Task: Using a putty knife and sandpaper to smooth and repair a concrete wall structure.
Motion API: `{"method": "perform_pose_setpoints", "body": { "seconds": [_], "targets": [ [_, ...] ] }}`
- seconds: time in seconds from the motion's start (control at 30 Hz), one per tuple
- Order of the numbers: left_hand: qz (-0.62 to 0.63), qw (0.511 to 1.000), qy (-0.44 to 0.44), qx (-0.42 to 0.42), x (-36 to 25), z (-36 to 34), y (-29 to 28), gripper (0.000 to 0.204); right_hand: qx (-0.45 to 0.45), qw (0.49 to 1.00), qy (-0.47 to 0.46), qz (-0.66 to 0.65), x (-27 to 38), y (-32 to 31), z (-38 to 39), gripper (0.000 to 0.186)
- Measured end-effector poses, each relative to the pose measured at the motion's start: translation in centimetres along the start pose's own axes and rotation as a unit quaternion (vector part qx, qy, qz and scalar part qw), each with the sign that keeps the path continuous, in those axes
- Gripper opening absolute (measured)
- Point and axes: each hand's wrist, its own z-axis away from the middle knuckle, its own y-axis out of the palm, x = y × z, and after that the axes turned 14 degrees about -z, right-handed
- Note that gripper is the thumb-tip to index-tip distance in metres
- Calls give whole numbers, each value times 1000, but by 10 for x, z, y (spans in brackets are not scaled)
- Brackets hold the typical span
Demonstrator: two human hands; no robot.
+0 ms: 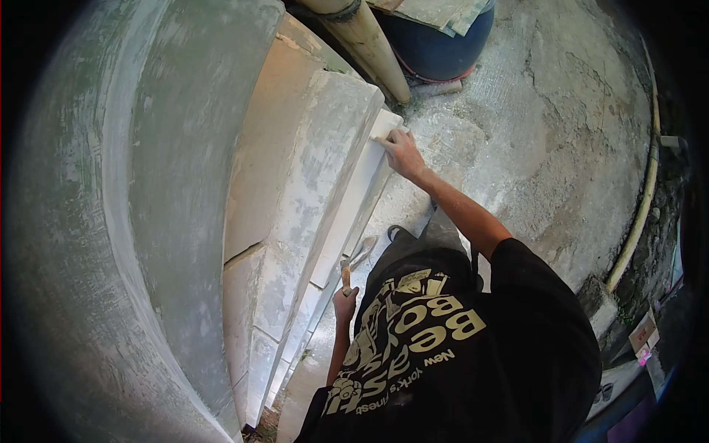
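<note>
In my left hand (344,304) is a wooden-handled tool (346,277) with a pale, flattened metal head, held low beside my body. The head is too small to tell its exact kind. My right hand (403,153) reaches farther forward, its thumb and bent fingers gripping the far end of a long white block (354,196). That block lies along the side of a low step-like wall, just below a grey-white ledge (317,140). Another white block (303,319) continues the row nearer to me, with a narrow joint between them.
A large grey plastered surface (185,170) curves along the left. Ahead stand a thick bamboo pole (369,48) and a dark blue barrel (439,44) with boards on top. Rough concrete ground (546,133) spreads right, bordered by a thin pole (641,214).
</note>
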Motion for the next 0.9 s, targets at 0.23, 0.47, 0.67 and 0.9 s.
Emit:
{"method": "perform_pose_setpoints", "body": {
  "seconds": [0.23,0.47,0.67,0.9],
  "targets": [
    [0,1000,2,-26,6,0,15,34,-82,996,6,-40,6,-20,-31,38],
    [35,999,-27,-18,0,16,23,31,-75,993,93,-24,-46,-47,-23,38],
    [51,998,-33,-25,12,33,52,31,-32,993,60,-96,10,-39,-3,34],
    [-1,999,-42,-20,14,45,76,34,-59,992,72,-88,-14,-33,4,19]
  ]
}}
